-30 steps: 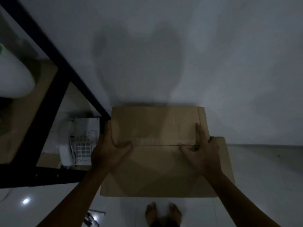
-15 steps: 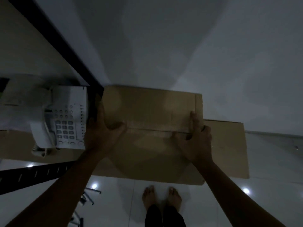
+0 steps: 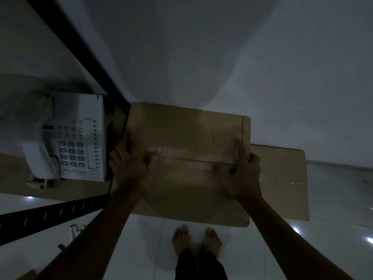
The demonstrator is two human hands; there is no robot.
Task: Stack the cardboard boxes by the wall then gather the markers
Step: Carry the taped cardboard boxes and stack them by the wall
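A brown cardboard box [image 3: 187,134] sits against the white wall, its top flaps closed along a centre seam. My left hand [image 3: 129,166] grips its left edge with the thumb on top. My right hand [image 3: 242,174] grips its right edge the same way. Under it lies a wider cardboard box [image 3: 282,182] that sticks out to the right. Two or three small markers [image 3: 75,229] lie on the floor at lower left, partly hidden by my left forearm.
A black metal shelf frame [image 3: 80,47] runs diagonally at the left, touching the box's left corner. A white desk telephone [image 3: 74,138] rests on its wooden shelf. Glossy white floor tiles [image 3: 333,199] spread to the right. Bare feet stand just in front of the boxes.
The view has tilted down and closer, showing more of the shelf, the telephone and the lower box. Both hands have kept their hold on the top box's edges.
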